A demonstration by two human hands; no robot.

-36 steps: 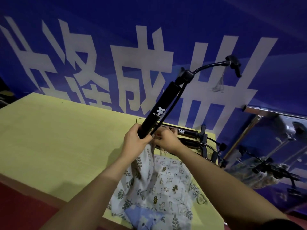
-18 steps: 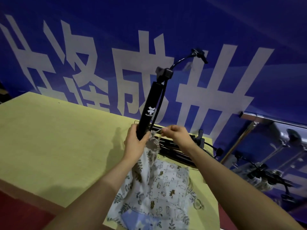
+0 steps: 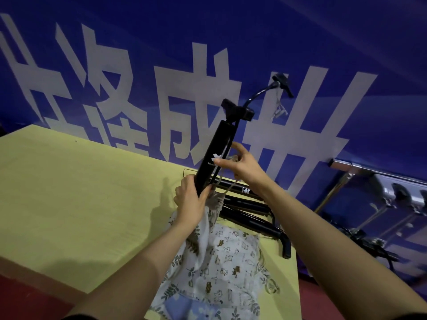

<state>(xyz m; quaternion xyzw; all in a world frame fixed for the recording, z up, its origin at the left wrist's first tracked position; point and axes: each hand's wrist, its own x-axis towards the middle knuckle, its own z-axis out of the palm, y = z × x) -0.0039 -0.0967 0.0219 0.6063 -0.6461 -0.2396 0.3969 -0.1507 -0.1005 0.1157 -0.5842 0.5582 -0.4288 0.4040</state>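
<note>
- The left hand point(image 3: 189, 202) is clenched round the lower barrel of the black pump point(image 3: 215, 158) and the gathered mouth of the printed cloth bag point(image 3: 226, 257), right where the pump enters the bag
- The right hand point(image 3: 242, 167) pinches the drawstring point(image 3: 229, 187); over the last second it has climbed from the bag mouth to beside the mid-barrel, pulling the cord taut
- Likely the mouth is cinching shut around the pump, which now stands steeper, handle up, foot inside the bag
- The bag drapes across the yellow table point(image 3: 80, 192); spare pumps point(image 3: 249, 211) lie just behind the hands
</note>
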